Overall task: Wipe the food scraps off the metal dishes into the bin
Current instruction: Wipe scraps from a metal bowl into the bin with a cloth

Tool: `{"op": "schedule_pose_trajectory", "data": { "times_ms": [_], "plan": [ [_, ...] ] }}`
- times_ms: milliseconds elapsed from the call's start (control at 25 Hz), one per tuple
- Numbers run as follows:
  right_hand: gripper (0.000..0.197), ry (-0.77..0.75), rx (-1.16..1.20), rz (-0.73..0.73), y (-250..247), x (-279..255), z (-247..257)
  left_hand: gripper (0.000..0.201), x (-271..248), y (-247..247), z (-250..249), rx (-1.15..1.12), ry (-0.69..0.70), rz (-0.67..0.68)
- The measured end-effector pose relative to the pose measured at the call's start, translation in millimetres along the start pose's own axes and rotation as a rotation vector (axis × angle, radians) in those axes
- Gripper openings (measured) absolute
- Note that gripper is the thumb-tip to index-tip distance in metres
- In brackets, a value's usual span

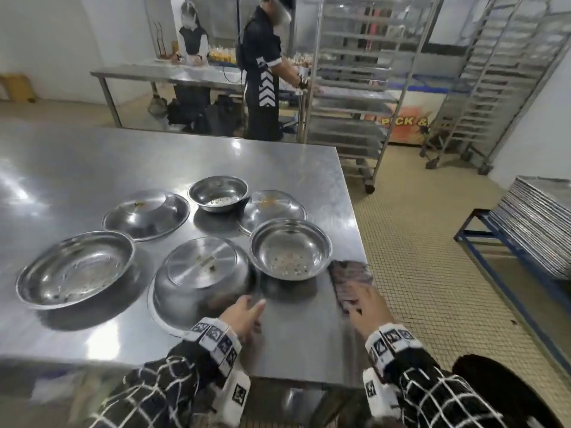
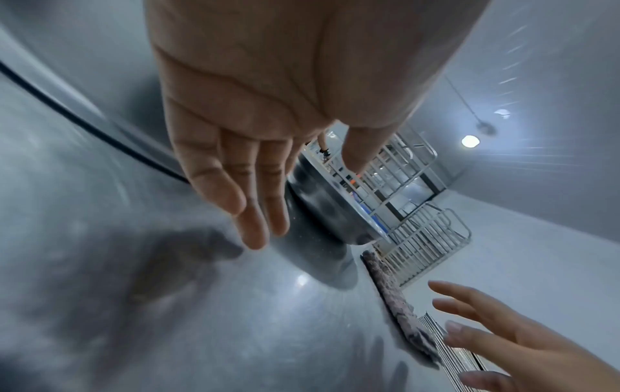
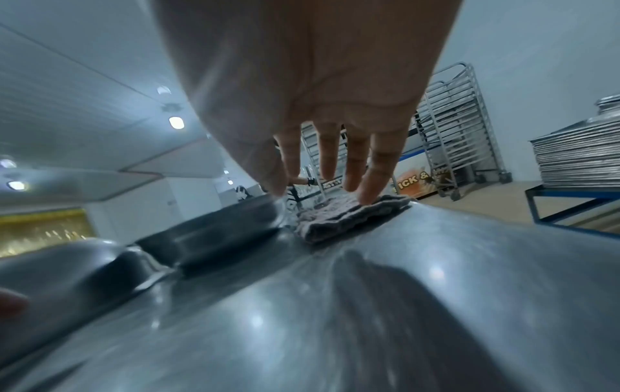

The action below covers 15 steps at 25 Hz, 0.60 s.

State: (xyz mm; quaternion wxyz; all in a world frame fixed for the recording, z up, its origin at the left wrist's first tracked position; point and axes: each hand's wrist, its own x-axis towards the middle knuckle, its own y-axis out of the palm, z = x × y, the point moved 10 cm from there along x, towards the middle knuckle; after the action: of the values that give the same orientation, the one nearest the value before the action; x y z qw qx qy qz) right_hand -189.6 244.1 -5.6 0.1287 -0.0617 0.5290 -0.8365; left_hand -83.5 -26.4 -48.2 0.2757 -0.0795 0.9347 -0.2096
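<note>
Stainless steel table (image 1: pixel 92 156) carries six round metal dishes near its right edge. At the near side an upturned metal basin (image 1: pixel 200 279) lies bottom up with small scraps on its base, and a wide shallow metal bowl (image 1: pixel 75 268) sits to its left. Just right of the basin, a deep metal bowl (image 1: pixel 290 248) holds crumbs. Farther back stand a small metal bowl (image 1: pixel 218 193) with scraps, an upturned metal plate (image 1: pixel 145 214) and another metal plate (image 1: pixel 275 206), partly hidden behind the deep bowl. A folded grey-pink cloth (image 1: pixel 350 279) lies along the table's right edge, just beside the deep bowl. The right hand (image 1: pixel 369 308) reaches over the cloth's near end, its grip wide with fingers (image 3: pixel 374 172) spread and straight, tips at the cloth. The left hand (image 1: pixel 244 316) hovers by the basin's near rim, its grip loose and holding nothing, fingers (image 2: pixel 214 172) straight. A dark round bin (image 1: pixel 506 393) shows at the lower right, off the table's near right corner
</note>
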Motion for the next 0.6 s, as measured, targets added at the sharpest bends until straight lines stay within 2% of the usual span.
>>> {"op": "schedule_pose_trajectory", "data": {
  "times_ms": [120, 320, 440, 520, 600],
  "plan": [
    [0.062, 0.098, -0.141, 0.1, 7, 32, -10, 0.069, 25, 5, -15, -0.079, -0.064, -0.058],
    [0.07, 0.047, -0.32, 0.259, 27, 59, -14, 0.096, 70, 7, -23, 0.013, -0.116, -0.199],
    [0.067, 0.037, -0.376, 0.276, 29, 66, -12, 0.107, 98, 14, -20, -0.068, -0.15, -0.216],
    [0.065, 0.055, -0.332, 0.299, 32, 63, -16, 0.106, 115, 20, -9, -0.12, -0.191, -0.203],
    [0.059, 0.059, -0.261, 0.264, 28, 59, -19, 0.097, 143, 25, 11, -0.206, -0.214, -0.198]
  ]
}}
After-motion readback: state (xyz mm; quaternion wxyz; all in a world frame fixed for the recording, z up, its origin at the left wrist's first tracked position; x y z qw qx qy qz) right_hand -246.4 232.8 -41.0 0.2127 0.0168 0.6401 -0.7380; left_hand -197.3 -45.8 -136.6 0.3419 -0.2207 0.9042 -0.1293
